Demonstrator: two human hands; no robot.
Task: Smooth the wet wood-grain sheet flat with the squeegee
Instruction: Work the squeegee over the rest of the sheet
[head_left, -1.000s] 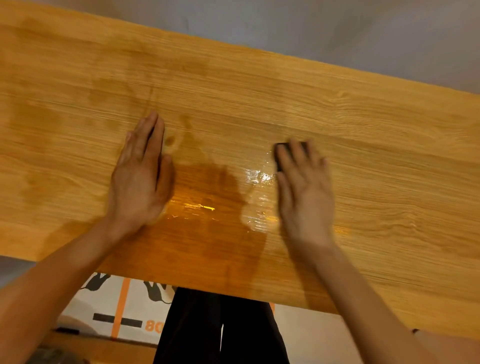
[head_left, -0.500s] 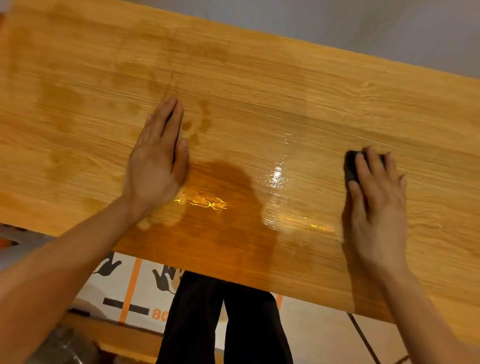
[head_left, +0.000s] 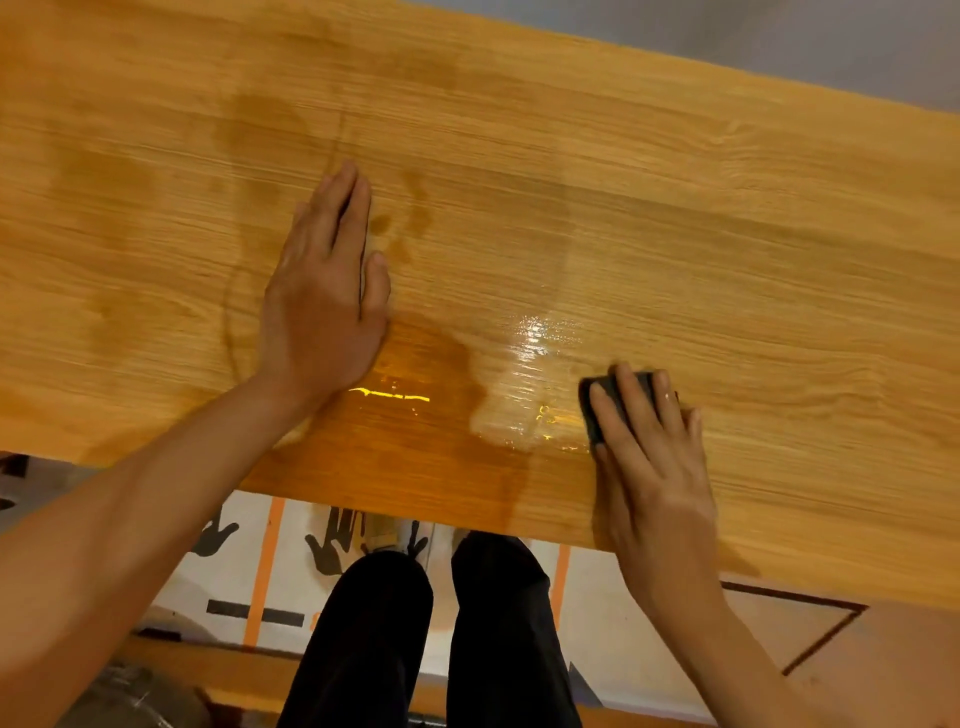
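My legs (head_left: 431, 639) in black trousers stand nearest, cut off at the bottom edge, on a white floor sheet (head_left: 249, 582) printed with dark hand shapes and orange stripes; the table's near edge hides its upper part.

Both my forearms reach up over that edge. My right hand (head_left: 649, 452) lies on the squeegee (head_left: 597, 405), fingers laid forward along its top and thumb down its left side, pressing it onto the sheet (head_left: 753, 249). Only the squeegee's dark left edge and a strip between my fingers show; the rest is under my hand, so I cannot tell its shape. The fingertips are slightly blurred.

Just left of the squeegee a wet patch (head_left: 540, 343) glints, with darker damp wood-grain beside it.

My left hand (head_left: 322, 306) rests flat on the sheet, well apart from the right, fingers straight and close together, holding nothing.

Farther on, the wood-grain sheet covers the whole surface, with faint damp stains and a curved crease line near my left hand. Its left and right ends run out of view. Beyond its far edge lies a plain grey surface (head_left: 831, 41).
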